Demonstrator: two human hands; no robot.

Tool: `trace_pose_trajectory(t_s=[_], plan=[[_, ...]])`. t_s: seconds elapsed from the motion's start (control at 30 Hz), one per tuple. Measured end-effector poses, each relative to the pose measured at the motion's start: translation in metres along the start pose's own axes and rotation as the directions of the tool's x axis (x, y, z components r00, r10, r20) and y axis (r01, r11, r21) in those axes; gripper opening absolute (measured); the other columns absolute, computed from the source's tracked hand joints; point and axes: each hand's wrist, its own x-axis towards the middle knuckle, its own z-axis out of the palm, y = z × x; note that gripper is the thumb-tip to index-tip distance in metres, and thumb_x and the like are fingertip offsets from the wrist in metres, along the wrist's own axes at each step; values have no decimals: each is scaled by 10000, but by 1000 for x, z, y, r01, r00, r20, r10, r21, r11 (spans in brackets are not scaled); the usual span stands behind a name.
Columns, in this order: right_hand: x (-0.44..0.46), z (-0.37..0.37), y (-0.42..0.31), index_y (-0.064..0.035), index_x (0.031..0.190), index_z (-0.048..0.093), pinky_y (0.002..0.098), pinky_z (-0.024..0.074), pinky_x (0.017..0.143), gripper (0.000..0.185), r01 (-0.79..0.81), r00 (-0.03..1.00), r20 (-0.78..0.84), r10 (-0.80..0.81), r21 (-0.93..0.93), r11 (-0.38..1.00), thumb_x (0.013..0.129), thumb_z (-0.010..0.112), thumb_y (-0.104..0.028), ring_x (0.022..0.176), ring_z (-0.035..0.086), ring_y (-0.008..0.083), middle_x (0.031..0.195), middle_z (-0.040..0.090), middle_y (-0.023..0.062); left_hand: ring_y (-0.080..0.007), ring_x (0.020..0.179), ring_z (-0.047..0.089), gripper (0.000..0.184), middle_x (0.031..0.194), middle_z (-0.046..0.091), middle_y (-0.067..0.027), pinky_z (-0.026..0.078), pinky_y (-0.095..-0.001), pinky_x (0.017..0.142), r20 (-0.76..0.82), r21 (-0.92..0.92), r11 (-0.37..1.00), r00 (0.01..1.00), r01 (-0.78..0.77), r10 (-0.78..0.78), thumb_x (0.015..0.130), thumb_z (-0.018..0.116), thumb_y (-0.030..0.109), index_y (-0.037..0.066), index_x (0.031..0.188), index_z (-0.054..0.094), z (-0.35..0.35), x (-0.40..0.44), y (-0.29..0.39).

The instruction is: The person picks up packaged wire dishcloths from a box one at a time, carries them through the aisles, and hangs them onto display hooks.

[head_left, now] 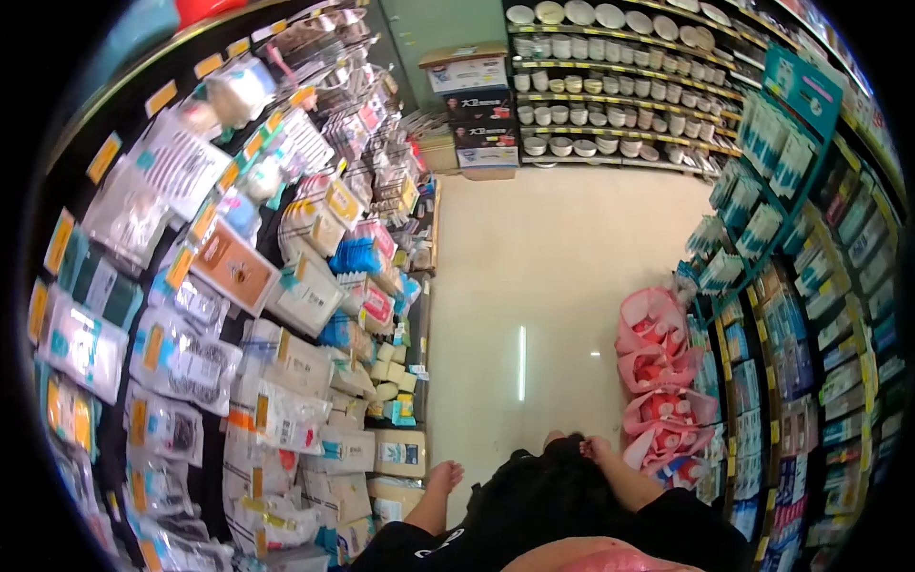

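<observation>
My left hand (446,475) hangs low beside the left shelf, near packaged goods in beige wrapping (400,453). Its fingers are loosely apart and nothing shows in them. On the other side, my right hand (596,448) is held in front of my black clothing (534,486). Its fingers are slightly bent and apart, with no held item visible. The nearest goods to it are pink bags (667,408) containing red and white items, standing on the floor to the right. Neither hand touches any goods that I can see.
Packaged goods hang densely on the left shelf (238,262). White bowls and plates fill the far shelves (610,81), with stacked cartons (479,105) beside them. A teal display rack (791,143) and more hanging packs line the right. Pale glossy floor (543,248) runs between.
</observation>
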Motion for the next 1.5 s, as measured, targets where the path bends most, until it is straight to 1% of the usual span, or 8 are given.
trace_pose_trajectory(t_s=[0.07, 0.27, 0.6, 0.97, 1.03, 1.17, 1.27, 1.5], plan=[[7, -2, 0, 26, 789, 555, 357, 484, 503, 150, -59, 998, -15, 63, 192, 980, 835, 499, -105, 558, 566, 253, 674, 599, 143, -210, 689, 625, 130, 803, 607, -78, 513, -303, 563, 357, 2, 1000, 934, 3, -4, 893, 481, 159, 44, 901, 542, -6, 32, 2], [76, 0, 9, 27, 768, 515, 388, 474, 447, 109, -36, 966, -213, 149, 457, 889, 822, 481, -62, 513, 550, 266, 654, 568, 179, -211, 789, 653, 166, 844, 639, -73, 530, -314, 661, 37, 135, 988, 996, 72, -78, 879, 544, 176, 19, 919, 575, 85, -13, 18], [96, 113, -121, 70, 922, 517, 365, 484, 450, 153, -133, 985, -131, 115, -136, 982, 854, 473, -60, 509, 552, 264, 691, 591, 172, -279, 936, 618, 241, 1001, 609, -163, 532, -342, 794, -118, -1, 996, 989, 91, -90, 880, 525, 110, -54, 1056, 532, 91, 30, 51], [151, 125, -242, -62, 775, 435, 314, 375, 435, 99, -186, 982, 12, 186, 73, 980, 850, 432, -128, 500, 467, 204, 583, 489, 64, -233, 632, 590, 142, 803, 623, -125, 492, -260, 583, 203, 210, 978, 977, 15, -59, 847, 519, 149, 12, 841, 554, 194, 86, 187], [157, 112, -238, -59, 791, 432, 314, 378, 446, 86, -155, 987, -45, 157, 59, 986, 850, 429, -121, 511, 474, 204, 592, 494, 74, -225, 598, 599, 166, 713, 614, -107, 494, -264, 535, -20, 266, 963, 999, -43, 50, 853, 526, 170, 22, 792, 568, 267, 58, 226], [173, 77, -222, 40, 931, 506, 360, 466, 525, 147, -110, 961, -246, 126, 78, 991, 838, 465, -67, 581, 551, 265, 685, 558, 138, -214, 801, 643, 230, 915, 631, -93, 531, -306, 618, 76, 229, 958, 984, -175, 162, 874, 537, 200, 41, 1039, 557, 340, 36, 278], [175, 65, -215, 78, 953, 542, 386, 495, 540, 168, -116, 914, -373, 159, 134, 984, 827, 508, -27, 638, 613, 299, 746, 602, 178, -227, 898, 626, 256, 997, 617, -82, 507, -352, 780, 143, 294, 938, 979, -183, 147, 891, 544, 233, 67, 1085, 550, 351, 40, 298], [181, 110, -227, 59, 917, 581, 371, 496, 574, 160, -105, 925, -365, 102, 10, 994, 820, 533, -59, 675, 624, 273, 777, 625, 149, -205, 761, 647, 148, 864, 636, -73, 501, -331, 629, -85, 343, 933, 992, 112, -88, 883, 516, 185, 57, 937, 567, 271, 113, 303]])
